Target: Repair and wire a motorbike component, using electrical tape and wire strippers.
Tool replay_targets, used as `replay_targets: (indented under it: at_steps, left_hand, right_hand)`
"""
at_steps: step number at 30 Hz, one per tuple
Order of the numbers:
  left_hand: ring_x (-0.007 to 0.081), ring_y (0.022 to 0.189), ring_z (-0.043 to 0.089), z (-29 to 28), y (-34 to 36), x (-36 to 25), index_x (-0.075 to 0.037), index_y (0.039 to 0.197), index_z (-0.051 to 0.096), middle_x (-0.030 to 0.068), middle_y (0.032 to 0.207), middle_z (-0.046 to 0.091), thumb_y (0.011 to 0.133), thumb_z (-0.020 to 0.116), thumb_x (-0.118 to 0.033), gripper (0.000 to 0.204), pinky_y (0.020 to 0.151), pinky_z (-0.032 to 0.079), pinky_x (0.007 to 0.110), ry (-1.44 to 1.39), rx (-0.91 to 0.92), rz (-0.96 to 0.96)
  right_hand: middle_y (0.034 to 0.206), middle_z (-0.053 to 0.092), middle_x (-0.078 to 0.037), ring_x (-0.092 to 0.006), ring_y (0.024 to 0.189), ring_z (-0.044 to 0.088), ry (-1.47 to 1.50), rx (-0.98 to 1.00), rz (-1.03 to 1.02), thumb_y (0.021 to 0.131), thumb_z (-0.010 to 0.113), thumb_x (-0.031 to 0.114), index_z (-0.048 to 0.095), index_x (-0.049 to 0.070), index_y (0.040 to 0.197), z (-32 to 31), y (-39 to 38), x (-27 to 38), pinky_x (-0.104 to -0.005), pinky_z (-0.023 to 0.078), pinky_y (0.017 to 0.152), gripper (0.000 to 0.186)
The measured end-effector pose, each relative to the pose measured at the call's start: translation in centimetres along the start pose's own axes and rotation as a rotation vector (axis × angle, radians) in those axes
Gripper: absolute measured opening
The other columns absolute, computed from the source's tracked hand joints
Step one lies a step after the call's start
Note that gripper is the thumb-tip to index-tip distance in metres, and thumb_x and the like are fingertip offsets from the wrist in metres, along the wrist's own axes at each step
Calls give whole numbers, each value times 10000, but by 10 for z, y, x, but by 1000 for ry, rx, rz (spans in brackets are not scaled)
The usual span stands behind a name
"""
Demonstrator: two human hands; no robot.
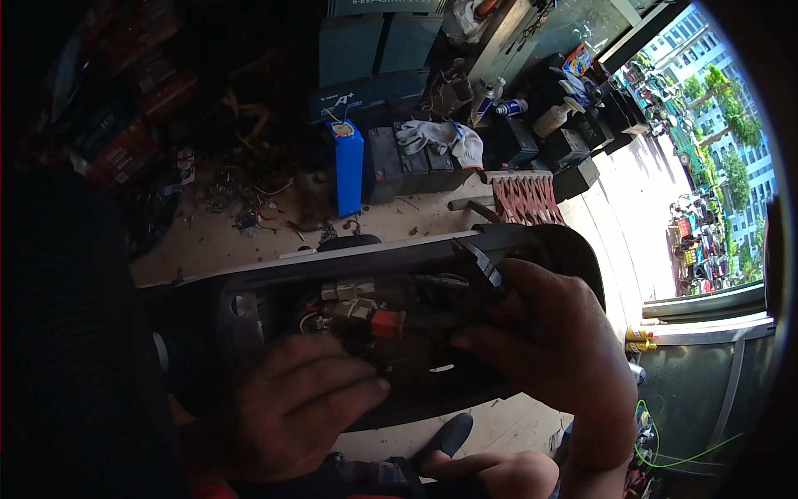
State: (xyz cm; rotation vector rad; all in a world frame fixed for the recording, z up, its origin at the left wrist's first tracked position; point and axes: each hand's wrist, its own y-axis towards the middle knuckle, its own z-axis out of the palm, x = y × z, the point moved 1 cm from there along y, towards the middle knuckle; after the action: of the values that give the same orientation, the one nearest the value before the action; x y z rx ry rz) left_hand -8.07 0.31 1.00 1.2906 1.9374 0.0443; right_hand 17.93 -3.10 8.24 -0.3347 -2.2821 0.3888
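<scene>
In front of me is a long black plastic compartment (399, 249) with wiring inside. Pale connectors (353, 306) and a red connector (387, 323) lie in its middle. My right hand (549, 324) is closed around a pair of pliers (480, 264), whose metal jaws point up and left above the compartment's far side. Over the near left part, just below the connectors, my left hand (303, 399) has its fingers bent and pressed together. Whatever sits under those fingertips is hidden in shadow.
Beyond the compartment stands a blue battery pack (349, 170) beside dark batteries (407, 166) topped by white gloves (440, 140). A red-corded seat or rack (528, 200) is at the far right of these. Loose wire scraps (241, 204) litter the floor; a green wire (652, 441) curls at lower right.
</scene>
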Motion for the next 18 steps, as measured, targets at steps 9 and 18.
replay_targets:
  at_steps: [9,18]
  left_hand:
    - [350,1272,571,3,18,-18,-60,1306,642,161,1359,613,698,922,-142,674,1072,455,497,256,-134,-124]
    - [334,1293,571,6,32,-9,-35,1152,709,164,1265,644,761,906,-259,492,1083,444,490,151,71,-129]
  right_hand:
    - [671,621,-133,-259,587,600,-72,68,-154,824,841,197,614,-2,894,-2,-3,-7,-386,487,584,310]
    - [621,600,-123,-294,538,568,-155,59,-181,781,887,235,634,27,785,3,-26,-11,-389,474,553,328]
